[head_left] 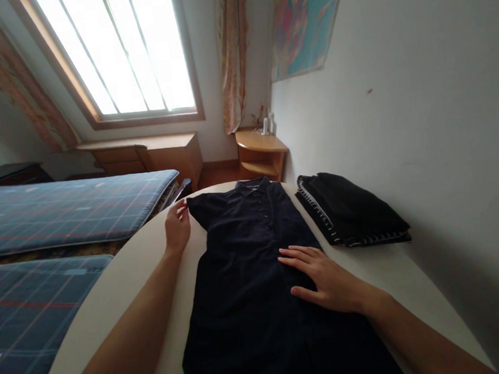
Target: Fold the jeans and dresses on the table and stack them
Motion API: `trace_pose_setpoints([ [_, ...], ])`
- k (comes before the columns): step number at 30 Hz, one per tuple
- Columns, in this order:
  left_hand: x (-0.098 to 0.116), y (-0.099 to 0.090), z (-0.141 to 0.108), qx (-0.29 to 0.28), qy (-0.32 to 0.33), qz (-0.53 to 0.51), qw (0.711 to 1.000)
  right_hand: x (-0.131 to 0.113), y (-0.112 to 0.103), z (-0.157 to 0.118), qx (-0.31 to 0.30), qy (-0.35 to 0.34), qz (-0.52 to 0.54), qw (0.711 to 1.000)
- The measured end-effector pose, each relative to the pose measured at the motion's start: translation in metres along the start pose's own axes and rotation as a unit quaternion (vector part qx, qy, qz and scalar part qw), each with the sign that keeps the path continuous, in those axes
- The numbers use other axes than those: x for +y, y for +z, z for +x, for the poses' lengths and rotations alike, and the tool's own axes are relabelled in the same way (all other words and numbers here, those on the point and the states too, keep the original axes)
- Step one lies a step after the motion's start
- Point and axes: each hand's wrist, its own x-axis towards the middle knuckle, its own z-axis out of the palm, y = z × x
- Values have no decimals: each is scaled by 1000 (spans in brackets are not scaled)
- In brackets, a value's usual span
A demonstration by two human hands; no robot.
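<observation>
A dark navy polo shirt [243, 279] lies spread on the white table, front up, its collar at the far end and its lower part running out of view toward me. My left hand [178, 226] is at the tip of the left sleeve, fingers closed on the sleeve's edge. On the shirt's right side rests my right hand [315, 277], palm down with the fingers stretched out. The right sleeve does not show; that side looks folded in.
The white table [124, 300] has a curved edge. A stack of folded black clothes [355, 207] lies on its right, by the wall. Left of it are plaid mattresses [70, 212]. Beyond stand a wooden desk [172, 141] and a corner shelf [261, 141] below the window.
</observation>
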Motion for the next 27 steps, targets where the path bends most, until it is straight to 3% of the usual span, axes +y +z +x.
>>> trace_pose_setpoints([
  [5, 3, 6, -2, -38, -30, -145, 988, 0, 1, 1, -2, 4, -2, 1000],
  [13, 4, 9, -11, -89, -16, 39, 995, -1, 0, 1, -2, 8, 3, 1000],
  [18, 8, 11, -16, -158, 14, 178, 971, -2, 0, 1, -1, 8, 6, 1000],
  [24, 6, 14, -13, -186, 32, 117, 975, -2, 0, 1, -1, 12, -3, 1000],
  [27, 7, 13, -10, -165, 18, 91, 982, -2, 0, 1, -2, 10, -1, 1000],
])
